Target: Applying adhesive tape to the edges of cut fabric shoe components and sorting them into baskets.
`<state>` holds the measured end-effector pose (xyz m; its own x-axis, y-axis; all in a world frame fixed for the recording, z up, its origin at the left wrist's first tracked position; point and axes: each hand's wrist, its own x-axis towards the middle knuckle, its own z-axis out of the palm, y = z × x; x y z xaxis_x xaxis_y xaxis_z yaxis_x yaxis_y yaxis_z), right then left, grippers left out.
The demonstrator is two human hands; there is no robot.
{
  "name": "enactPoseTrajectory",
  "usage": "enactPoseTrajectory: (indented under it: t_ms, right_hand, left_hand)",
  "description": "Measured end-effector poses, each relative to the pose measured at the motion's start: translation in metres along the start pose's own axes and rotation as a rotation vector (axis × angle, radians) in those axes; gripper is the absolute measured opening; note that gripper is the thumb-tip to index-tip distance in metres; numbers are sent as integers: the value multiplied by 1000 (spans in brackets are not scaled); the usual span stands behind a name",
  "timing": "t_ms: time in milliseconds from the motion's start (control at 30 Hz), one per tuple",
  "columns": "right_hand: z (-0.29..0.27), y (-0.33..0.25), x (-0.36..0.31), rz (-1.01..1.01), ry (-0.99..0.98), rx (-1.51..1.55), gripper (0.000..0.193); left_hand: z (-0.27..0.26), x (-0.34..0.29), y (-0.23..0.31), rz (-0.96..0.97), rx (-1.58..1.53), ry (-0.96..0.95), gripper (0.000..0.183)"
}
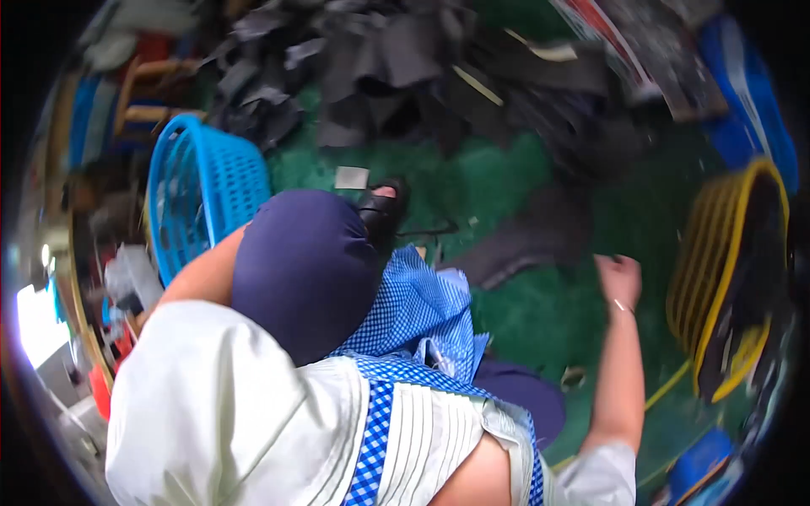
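My right hand (618, 279) reaches out low over the green floor, its fingers curled in. Whether anything is inside those fingers is too blurred to make out. Just left of it lies a dark grey piece of cloth (531, 234), its near end close to my fingertips. My left forearm (201, 268) passes behind my raised knee in dark blue trousers (308, 270), and the left hand is hidden there. A blue-and-white checked apron (413, 320) hangs between my legs.
A blue plastic basket (234, 181) stands tilted at the left. On the right is a yellow basket (717, 278) with dark contents. Heaps of dark cloth pieces (396, 59) cover the far floor. A small white card (351, 177) lies near my shoe (384, 211).
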<state>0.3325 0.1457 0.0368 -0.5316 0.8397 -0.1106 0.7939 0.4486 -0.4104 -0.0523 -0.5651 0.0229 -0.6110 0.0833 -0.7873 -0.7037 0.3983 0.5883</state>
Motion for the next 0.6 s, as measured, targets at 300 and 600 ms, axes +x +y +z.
enactPoseTrajectory:
  t_ms: [300,600]
  right_hand:
    - [175,-22,-85,826,-212,126,77]
    - [150,-50,-74,113,-249,-304,20]
  left_hand:
    - [183,65,65,49,739,-323,22]
    - [253,88,154,667,1402,-488,15]
